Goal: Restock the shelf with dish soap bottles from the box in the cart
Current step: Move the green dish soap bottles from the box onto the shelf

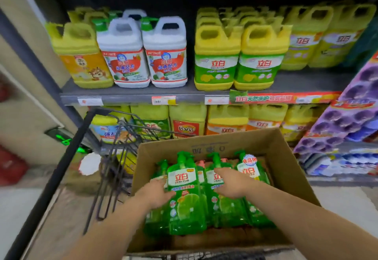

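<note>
Reaching down with both bare forearms into an open brown cardboard box (282,167) sitting in a black wire cart (51,184). Left hand (157,192) curled round the left edge of the front green pump-top dish soap bottle (186,204), thumb on its face. Right hand (229,184) laid over a second green bottle (225,208) just beside, fingers spread across the label; cannot tell whether gripping. Roughly six bottles packed inside, exact count unclear. Behind, a grey metal shelf (122,91) bears two front white handled jugs (124,55) among yellow jugs (214,55).
</note>
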